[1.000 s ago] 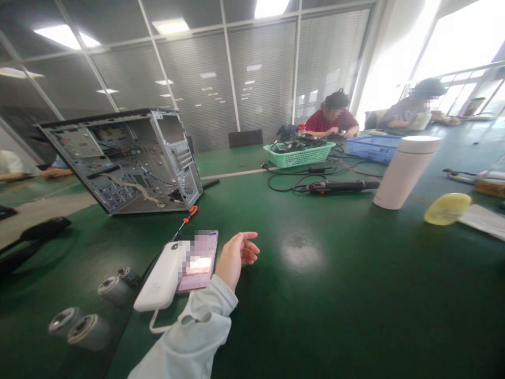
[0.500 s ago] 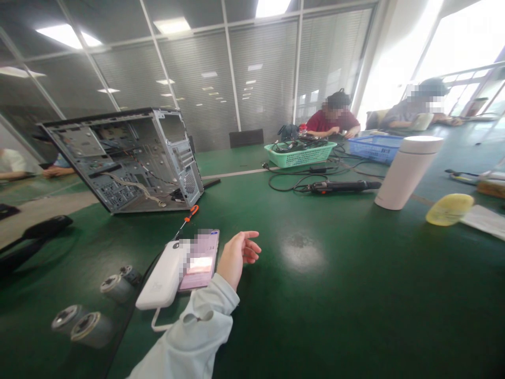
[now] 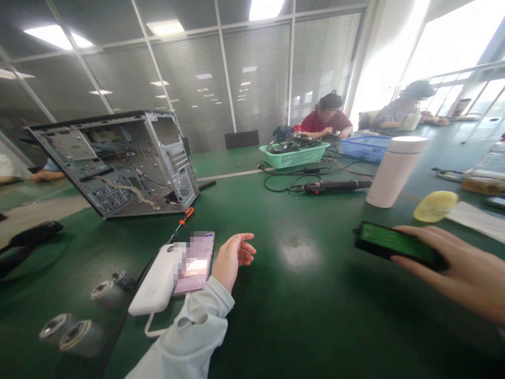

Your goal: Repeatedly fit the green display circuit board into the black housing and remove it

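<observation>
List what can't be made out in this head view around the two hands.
- Screen of the pink phone, beside the left hand: blurred out, unreadable.
- Wrist of the right hand: cut off by the right edge.
- Near end of the dark phone: covered by the right hand's fingers. Its green screen is seen too flat to read.
- Inside of the computer case: parts too small to tell.
</observation>
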Demonstrator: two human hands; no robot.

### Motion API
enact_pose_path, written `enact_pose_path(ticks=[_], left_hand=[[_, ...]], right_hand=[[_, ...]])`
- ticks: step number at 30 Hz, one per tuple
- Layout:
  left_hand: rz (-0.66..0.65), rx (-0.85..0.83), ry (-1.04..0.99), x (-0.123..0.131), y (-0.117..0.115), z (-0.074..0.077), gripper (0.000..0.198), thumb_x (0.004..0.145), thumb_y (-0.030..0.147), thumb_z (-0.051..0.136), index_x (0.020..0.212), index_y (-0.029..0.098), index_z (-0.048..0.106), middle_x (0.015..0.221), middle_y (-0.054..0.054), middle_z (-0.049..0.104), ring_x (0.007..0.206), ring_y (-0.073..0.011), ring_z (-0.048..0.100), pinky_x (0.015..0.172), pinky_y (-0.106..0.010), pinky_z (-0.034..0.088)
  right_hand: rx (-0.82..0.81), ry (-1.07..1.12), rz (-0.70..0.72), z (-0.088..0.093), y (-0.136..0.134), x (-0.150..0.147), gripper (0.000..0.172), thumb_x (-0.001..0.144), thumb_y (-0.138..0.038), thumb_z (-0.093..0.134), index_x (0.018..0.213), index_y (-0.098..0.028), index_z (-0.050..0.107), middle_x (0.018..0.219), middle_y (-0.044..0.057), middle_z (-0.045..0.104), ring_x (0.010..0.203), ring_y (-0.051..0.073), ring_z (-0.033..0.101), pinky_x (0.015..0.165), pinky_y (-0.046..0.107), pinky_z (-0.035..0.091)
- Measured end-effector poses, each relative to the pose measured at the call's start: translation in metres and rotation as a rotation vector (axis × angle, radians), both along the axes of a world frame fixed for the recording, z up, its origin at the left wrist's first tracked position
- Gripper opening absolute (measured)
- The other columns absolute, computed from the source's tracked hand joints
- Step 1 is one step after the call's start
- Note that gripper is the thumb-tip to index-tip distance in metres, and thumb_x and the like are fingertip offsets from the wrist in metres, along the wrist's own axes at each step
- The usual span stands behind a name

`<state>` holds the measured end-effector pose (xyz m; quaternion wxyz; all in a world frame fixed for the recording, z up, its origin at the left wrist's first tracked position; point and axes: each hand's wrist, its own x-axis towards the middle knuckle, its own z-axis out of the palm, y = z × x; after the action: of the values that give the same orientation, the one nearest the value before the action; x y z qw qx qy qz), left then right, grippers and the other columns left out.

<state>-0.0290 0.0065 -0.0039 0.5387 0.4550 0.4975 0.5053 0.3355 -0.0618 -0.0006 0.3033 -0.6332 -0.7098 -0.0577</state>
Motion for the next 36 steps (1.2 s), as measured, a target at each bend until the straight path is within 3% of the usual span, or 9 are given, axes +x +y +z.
enact_pose_path(ticks=[2, 4, 7, 11, 15, 21, 30, 34, 36], left_hand=[[0.004, 0.015, 0.019, 0.0, 0.0, 0.0, 0.036, 0.072, 0.043, 0.052, 0.088, 0.013, 0.064, 0.062, 0.0, 0.06, 0.051, -0.0115, 0.054, 0.05, -0.023, 0.042], [0.009, 0.033, 0.04, 0.0, 0.0, 0.001, 0.036, 0.072, 0.044, 0.051, 0.087, 0.013, 0.064, 0.063, -0.001, 0.06, 0.052, -0.0119, 0.053, 0.05, -0.023, 0.041], [0.025, 0.078, 0.083, -0.001, -0.002, 0.004, 0.035, 0.073, 0.043, 0.051, 0.084, 0.014, 0.066, 0.067, -0.002, 0.059, 0.055, -0.0133, 0.054, 0.05, -0.023, 0.041], [0.07, 0.174, 0.215, -0.006, -0.002, 0.003, 0.032, 0.079, 0.04, 0.046, 0.085, 0.018, 0.069, 0.09, -0.008, 0.065, 0.083, -0.0207, 0.058, 0.057, -0.025, 0.045], [0.08, 0.147, 0.196, -0.008, 0.001, 0.0, 0.033, 0.08, 0.038, 0.044, 0.093, 0.018, 0.066, 0.103, -0.009, 0.063, 0.098, -0.0241, 0.056, 0.06, -0.026, 0.049], [0.05, 0.119, 0.183, -0.001, -0.002, 0.004, 0.034, 0.07, 0.037, 0.054, 0.094, 0.015, 0.064, 0.094, -0.009, 0.063, 0.082, -0.0223, 0.059, 0.05, -0.025, 0.048], [0.08, 0.17, 0.192, 0.001, -0.004, 0.006, 0.03, 0.067, 0.033, 0.056, 0.09, 0.016, 0.064, 0.09, -0.007, 0.064, 0.079, -0.0216, 0.06, 0.055, -0.027, 0.05], [0.043, 0.202, 0.225, -0.004, -0.003, 0.003, 0.032, 0.074, 0.036, 0.051, 0.093, 0.016, 0.067, 0.094, -0.008, 0.065, 0.082, -0.0222, 0.06, 0.058, -0.027, 0.049], [0.014, 0.207, 0.255, -0.006, -0.002, 0.0, 0.033, 0.078, 0.04, 0.048, 0.089, 0.017, 0.068, 0.09, -0.008, 0.065, 0.078, -0.021, 0.059, 0.054, -0.026, 0.047]], right_hand=[[-0.06, -0.024, 0.209, 0.002, 0.011, -0.045, 0.049, 0.084, -0.06, 0.043, 0.12, -0.026, 0.049, 0.109, 0.009, 0.053, 0.077, 0.018, 0.058, 0.065, 0.035, 0.047], [-0.075, -0.018, 0.323, 0.004, 0.019, -0.095, 0.04, 0.085, -0.044, 0.049, 0.121, -0.027, 0.047, 0.109, 0.006, 0.052, 0.083, 0.017, 0.057, 0.07, 0.033, 0.048], [-0.122, -0.024, 0.396, 0.008, 0.028, -0.156, 0.04, 0.081, -0.031, 0.058, 0.119, -0.024, 0.049, 0.105, 0.004, 0.053, 0.088, 0.017, 0.056, 0.075, 0.03, 0.047], [-0.161, 0.067, 0.421, 0.012, 0.036, -0.194, 0.041, 0.079, -0.027, 0.062, 0.117, -0.02, 0.048, 0.108, 0.004, 0.052, 0.095, 0.018, 0.055, 0.08, 0.029, 0.046], [-0.113, 0.193, 0.425, 0.005, 0.041, -0.199, 0.044, 0.08, -0.026, 0.06, 0.119, -0.019, 0.041, 0.112, 0.004, 0.051, 0.098, 0.016, 0.054, 0.083, 0.029, 0.046], [-0.094, 0.152, 0.438, -0.008, 0.045, -0.192, 0.031, 0.084, -0.031, 0.058, 0.112, -0.022, 0.048, 0.106, 0.002, 0.052, 0.086, 0.014, 0.056, 0.074, 0.028, 0.047], [-0.02, 0.096, 0.463, -0.014, 0.048, -0.188, 0.032, 0.083, -0.034, 0.061, 0.112, -0.023, 0.052, 0.102, 0.002, 0.053, 0.084, 0.014, 0.055, 0.069, 0.024, 0.045], [-0.087, 0.259, 0.441, -0.012, 0.046, -0.19, 0.027, 0.083, -0.039, 0.057, 0.103, -0.021, 0.054, 0.096, 0.001, 0.055, 0.078, 0.014, 0.054, 0.068, 0.025, 0.042], [-0.213, 0.451, 0.442, -0.009, 0.046, -0.193, 0.027, 0.081, -0.042, 0.056, 0.094, -0.019, 0.054, 0.084, 0.0, 0.056, 0.072, 0.012, 0.053, 0.064, 0.023, 0.039]])
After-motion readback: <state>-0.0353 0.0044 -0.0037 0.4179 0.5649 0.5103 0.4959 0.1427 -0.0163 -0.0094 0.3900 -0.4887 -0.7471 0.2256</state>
